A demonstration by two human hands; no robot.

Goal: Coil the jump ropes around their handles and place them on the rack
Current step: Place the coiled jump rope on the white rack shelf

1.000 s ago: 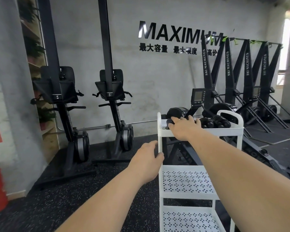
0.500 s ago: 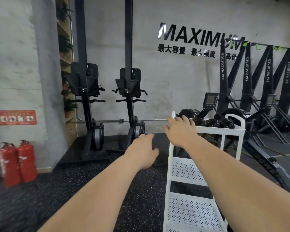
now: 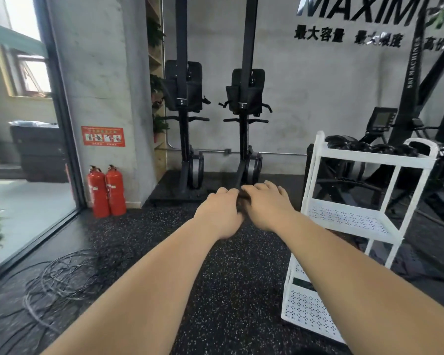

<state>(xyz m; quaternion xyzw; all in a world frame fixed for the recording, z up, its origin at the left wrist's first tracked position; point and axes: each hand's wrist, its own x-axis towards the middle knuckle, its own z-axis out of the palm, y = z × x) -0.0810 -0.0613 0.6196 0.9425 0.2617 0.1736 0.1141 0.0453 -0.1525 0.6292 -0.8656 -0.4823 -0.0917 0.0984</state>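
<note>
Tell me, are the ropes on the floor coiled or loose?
Loose: the ropes lie spread in a tangled heap on the floor.

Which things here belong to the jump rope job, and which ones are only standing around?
For the job:
- tangled ropes on the floor
- white rack
- dark bundles on its top shelf
- left hand and right hand

Only standing around:
- two red fire extinguishers
- upright machines at the wall
- red sign

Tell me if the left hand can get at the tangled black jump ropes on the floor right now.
Probably, after bending down: the tangled black jump ropes lie on open floor, low and left of the left hand, nothing between.
</note>
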